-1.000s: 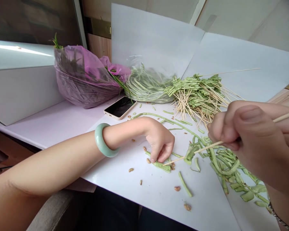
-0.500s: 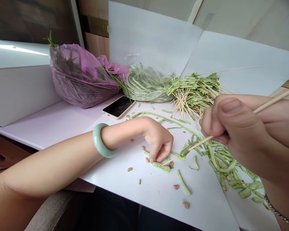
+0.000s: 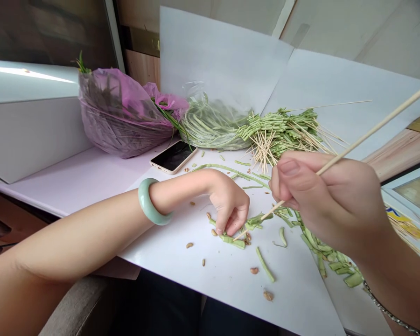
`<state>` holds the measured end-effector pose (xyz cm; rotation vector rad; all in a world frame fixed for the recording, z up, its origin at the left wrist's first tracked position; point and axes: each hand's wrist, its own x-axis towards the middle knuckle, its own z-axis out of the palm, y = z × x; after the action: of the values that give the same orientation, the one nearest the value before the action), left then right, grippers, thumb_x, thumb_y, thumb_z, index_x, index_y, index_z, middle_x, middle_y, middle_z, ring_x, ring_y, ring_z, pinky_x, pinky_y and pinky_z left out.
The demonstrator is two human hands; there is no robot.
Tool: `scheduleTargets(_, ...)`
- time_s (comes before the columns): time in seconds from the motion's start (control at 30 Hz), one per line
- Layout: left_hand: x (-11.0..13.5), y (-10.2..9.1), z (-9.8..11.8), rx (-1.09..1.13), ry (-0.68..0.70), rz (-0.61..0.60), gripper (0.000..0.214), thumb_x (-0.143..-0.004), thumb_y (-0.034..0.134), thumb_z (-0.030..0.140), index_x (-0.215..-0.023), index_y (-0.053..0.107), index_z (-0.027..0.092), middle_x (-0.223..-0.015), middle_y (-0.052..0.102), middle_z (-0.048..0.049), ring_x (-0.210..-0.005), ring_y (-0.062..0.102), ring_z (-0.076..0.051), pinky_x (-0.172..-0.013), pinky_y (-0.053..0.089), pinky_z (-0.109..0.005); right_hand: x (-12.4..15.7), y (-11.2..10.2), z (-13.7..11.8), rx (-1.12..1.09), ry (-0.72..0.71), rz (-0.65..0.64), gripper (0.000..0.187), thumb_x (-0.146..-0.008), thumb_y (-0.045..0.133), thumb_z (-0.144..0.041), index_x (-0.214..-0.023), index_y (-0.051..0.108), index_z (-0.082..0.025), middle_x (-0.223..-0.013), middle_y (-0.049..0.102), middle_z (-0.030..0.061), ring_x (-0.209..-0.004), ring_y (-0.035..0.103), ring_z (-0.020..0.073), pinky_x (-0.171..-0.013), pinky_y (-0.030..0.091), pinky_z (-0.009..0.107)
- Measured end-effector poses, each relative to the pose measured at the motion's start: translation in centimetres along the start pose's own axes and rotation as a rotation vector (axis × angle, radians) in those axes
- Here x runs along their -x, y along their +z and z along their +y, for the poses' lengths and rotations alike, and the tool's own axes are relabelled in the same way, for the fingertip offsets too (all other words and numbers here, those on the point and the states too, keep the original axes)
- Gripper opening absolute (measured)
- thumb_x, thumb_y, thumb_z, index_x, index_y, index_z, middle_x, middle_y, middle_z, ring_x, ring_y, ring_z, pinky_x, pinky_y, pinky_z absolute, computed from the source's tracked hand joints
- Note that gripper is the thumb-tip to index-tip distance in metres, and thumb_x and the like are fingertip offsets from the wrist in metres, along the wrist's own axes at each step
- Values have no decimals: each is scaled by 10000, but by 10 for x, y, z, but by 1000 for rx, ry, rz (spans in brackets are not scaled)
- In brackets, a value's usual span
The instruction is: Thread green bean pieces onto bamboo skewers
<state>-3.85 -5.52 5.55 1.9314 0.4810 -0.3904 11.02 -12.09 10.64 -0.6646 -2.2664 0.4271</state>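
Observation:
My right hand (image 3: 322, 200) is closed around a thin wooden skewer (image 3: 374, 127), which slants down to the left. Near its lower end the skewer carries cut green bean pieces (image 3: 255, 221). Its tip meets another green bean piece (image 3: 234, 241) on the white board. Fingertips of my left hand (image 3: 230, 204) press on that bean piece, pinching it at its left end; a pale green bangle (image 3: 150, 201) circles the left wrist. Small brown bean seeds (image 3: 213, 232) and a loose bean length (image 3: 265, 264) lie around the hands.
At the back right stands a pile of skewered beans (image 3: 283, 130). Left of it are a clear bag of long beans (image 3: 217, 123), a phone (image 3: 173, 156) and a purple plastic bag (image 3: 126, 114). Cut bean pieces (image 3: 336, 259) lie on the right, partly behind my right arm.
My right hand has moved left and slightly down with the skewer, and the threaded bean pieces have shifted left with it. My left hand has stayed almost in place on the bean piece.

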Motion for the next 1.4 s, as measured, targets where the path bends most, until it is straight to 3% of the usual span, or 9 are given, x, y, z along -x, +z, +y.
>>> scheduleTargets(0.23, 14, -13, -5, -45, 51, 54, 108, -531, 735, 110, -600, 692, 180, -573, 657, 24, -557, 577, -147, -574, 446, -269, 4, -9, 12, -118, 150, 25, 463, -968, 462, -448, -575, 466, -203, -500, 397, -34, -459, 385, 100, -418, 297, 249)
scheduleTargets(0.5, 13, -14, -5, -179, -54, 76, 118, -488, 749, 94, -498, 684, 193, -490, 625, 33, -543, 543, -144, -578, 417, -265, -9, -17, 19, -344, 285, 345, 455, -777, 711, -512, -521, 528, -184, -453, 440, -36, -419, 394, 89, -385, 320, 230)
scheduleTargets(0.83, 10, -10, -5, -200, -101, 113, 132, -488, 711, 41, -483, 673, 167, -513, 623, 6, -594, 542, -168, -630, 408, -298, -16, 1, 17, -227, 192, 236, 432, -911, 577, -434, -557, 544, -189, -531, 471, -17, -453, 405, 88, -375, 305, 225)
scheduleTargets(1.4, 10, -9, -1, -235, -119, 127, 160, -474, 707, 32, -448, 661, 183, -494, 619, 24, -585, 538, -162, -620, 403, -291, -17, 2, 8, -92, 103, 203, 435, -971, 498, -339, -561, 513, -197, -502, 429, -25, -474, 422, 97, -395, 308, 236)
